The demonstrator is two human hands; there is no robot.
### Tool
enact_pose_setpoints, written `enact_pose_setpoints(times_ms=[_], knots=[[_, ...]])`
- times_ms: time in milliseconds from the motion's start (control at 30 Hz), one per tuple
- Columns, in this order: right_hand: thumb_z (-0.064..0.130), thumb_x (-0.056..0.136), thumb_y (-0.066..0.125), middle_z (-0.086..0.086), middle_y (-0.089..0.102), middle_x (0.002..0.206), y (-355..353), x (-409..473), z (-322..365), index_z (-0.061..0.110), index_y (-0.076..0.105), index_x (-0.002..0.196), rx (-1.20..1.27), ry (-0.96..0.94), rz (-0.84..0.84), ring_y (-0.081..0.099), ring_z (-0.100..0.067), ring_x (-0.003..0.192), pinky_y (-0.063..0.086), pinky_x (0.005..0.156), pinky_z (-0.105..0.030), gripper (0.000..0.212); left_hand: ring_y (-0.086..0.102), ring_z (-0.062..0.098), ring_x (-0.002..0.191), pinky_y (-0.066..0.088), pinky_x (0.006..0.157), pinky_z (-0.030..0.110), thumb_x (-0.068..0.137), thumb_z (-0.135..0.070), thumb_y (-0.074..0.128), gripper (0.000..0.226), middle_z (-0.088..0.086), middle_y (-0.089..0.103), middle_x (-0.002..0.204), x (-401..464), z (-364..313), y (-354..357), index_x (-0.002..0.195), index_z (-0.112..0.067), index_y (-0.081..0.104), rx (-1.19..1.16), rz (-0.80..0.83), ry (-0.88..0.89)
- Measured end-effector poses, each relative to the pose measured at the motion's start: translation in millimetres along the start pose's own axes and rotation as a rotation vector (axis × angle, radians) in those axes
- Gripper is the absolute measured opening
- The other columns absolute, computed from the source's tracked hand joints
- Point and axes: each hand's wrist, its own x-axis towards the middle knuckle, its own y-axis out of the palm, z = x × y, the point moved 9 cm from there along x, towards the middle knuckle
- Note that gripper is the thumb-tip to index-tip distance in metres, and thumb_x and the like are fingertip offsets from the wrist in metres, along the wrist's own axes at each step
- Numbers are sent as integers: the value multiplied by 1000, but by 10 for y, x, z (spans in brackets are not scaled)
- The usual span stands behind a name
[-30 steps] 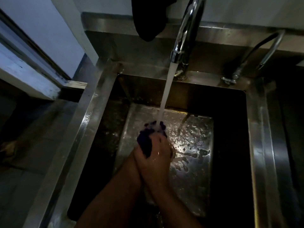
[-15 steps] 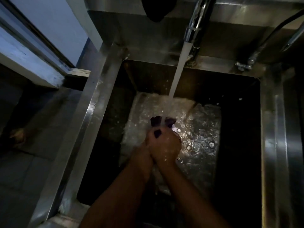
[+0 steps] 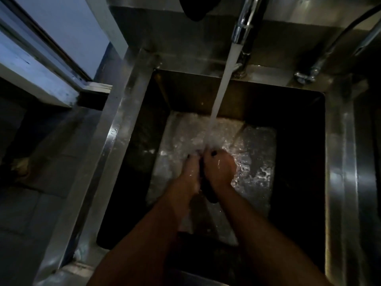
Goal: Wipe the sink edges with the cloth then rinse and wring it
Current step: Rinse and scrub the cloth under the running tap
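Observation:
Both my hands are low inside the steel sink [image 3: 115,137], squeezing a dark cloth [image 3: 207,188] between them. My left hand [image 3: 190,172] and my right hand [image 3: 220,170] grip the cloth from either side, and only a dark strip of it shows between the palms and below the wrists. The faucet [image 3: 243,19] runs. Its water stream [image 3: 223,79] falls just beyond my fingers and splashes white on the sink floor.
A second thin tap [image 3: 309,73] stands at the sink's back right corner. A dark item [image 3: 198,7] hangs above the back ledge. Left of the sink are a white window frame [image 3: 41,79] and a dim tiled floor.
My hands have dropped lower in the sink and pulled back out from under the stream. The cloth, bunched above my fingers before, is now pressed between both palms.

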Motion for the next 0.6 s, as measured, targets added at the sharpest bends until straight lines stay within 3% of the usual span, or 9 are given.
enact_pose_setpoints(times_ms=[67, 133, 200, 300, 367, 400, 467, 533, 600], knots=[[50, 93, 51, -7, 73, 88, 125, 304, -184, 15, 74, 89, -127, 7, 148, 70, -29, 85, 55, 75, -35, 42, 66, 37, 101, 50, 94, 41, 91, -43, 56, 37, 14, 75, 98, -15, 23, 139, 94, -12, 77, -124, -11, -87], [44, 93, 56, -11, 69, 105, 160, 490, -201, 15, 69, 103, -376, -60, 256, 66, -32, 101, 50, 81, -33, 34, 68, 34, 90, 52, 91, 44, 89, -36, 62, 29, 14, 76, 87, 43, -62, 74, 83, -12, 78, -27, -97, -18], [51, 93, 51, -16, 63, 122, 146, 632, -228, 13, 61, 120, -394, -27, 325, 60, -37, 113, 49, 91, -39, 47, 71, 31, 91, 56, 92, 43, 86, -38, 65, 27, 12, 76, 94, -38, -220, 68, 91, -14, 76, 177, -121, 67], [73, 83, 50, -11, 69, 118, 242, 500, -200, 13, 69, 106, 192, 220, 655, 64, -29, 109, 47, 103, -39, 67, 68, 31, 103, 52, 100, 46, 83, -42, 63, 47, 15, 71, 118, -84, -362, 178, 118, -13, 68, 597, -80, 92], [62, 84, 61, -6, 73, 110, 310, 300, -76, 14, 74, 101, 366, 223, 765, 67, -21, 104, 50, 100, -35, 53, 61, 43, 107, 44, 103, 57, 97, -8, 47, 37, 37, 61, 120, -164, -333, 200, 132, -6, 59, 889, -87, 199], [49, 89, 64, -4, 73, 108, 319, 233, 3, 12, 75, 105, 376, 167, 764, 68, -19, 101, 52, 95, -30, 42, 58, 47, 109, 41, 103, 57, 97, 4, 39, 44, 43, 57, 121, -118, -336, 169, 138, -5, 54, 946, -181, 219], [23, 95, 63, -6, 73, 99, 254, 182, 93, 7, 75, 104, 396, 78, 631, 68, -19, 95, 52, 81, -23, 22, 59, 36, 117, 45, 101, 38, 101, -12, 41, 42, 25, 59, 132, -175, -445, 254, 141, -12, 51, 912, -141, 257], [17, 94, 62, -4, 74, 92, 202, 149, 133, 13, 76, 97, 449, 40, 504, 70, -19, 92, 52, 79, -26, 15, 63, 27, 116, 50, 100, 39, 98, -34, 46, 42, 12, 65, 128, -120, -471, 144, 136, -18, 56, 840, -111, 290], [20, 94, 61, 0, 74, 89, 127, 90, 186, 18, 76, 95, 478, 29, 419, 70, -12, 84, 54, 78, -26, 14, 66, 23, 108, 54, 95, 39, 98, -37, 50, 37, 8, 69, 118, -163, -491, 65, 129, -20, 61, 783, -95, 327]])
